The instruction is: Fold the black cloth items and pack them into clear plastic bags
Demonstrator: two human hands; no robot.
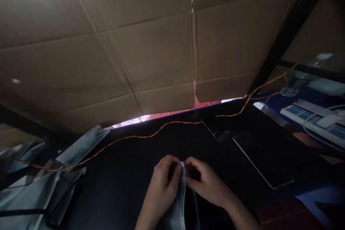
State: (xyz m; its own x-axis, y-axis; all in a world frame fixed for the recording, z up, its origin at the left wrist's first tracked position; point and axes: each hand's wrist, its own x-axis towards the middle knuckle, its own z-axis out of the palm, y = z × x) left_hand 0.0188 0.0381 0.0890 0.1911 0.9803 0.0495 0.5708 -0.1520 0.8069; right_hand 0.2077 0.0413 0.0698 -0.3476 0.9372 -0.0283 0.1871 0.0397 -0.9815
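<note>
Both hands meet at the top end of a clear plastic zip bag [176, 208], low in the middle of the head view. My left hand [165, 179] pinches the bag between thumb and fingers, left of the white zip slider [182, 164]. From the right, my right hand [203, 181] grips the bag's other side close to the same slider. The pale zip strip runs down from between the fingers toward the bottom edge. What the bag contains, if anything, I cannot make out.
Two dark phones, one large [262, 160] and one smaller [214, 127], lie right on the black table [107, 187]. A red-yellow twisted wire [126, 137] crosses behind. More plastic bags [29, 197] pile up left. A power strip [315, 122] and bottle [292, 86] stand right; cardboard [161, 54] walls the back.
</note>
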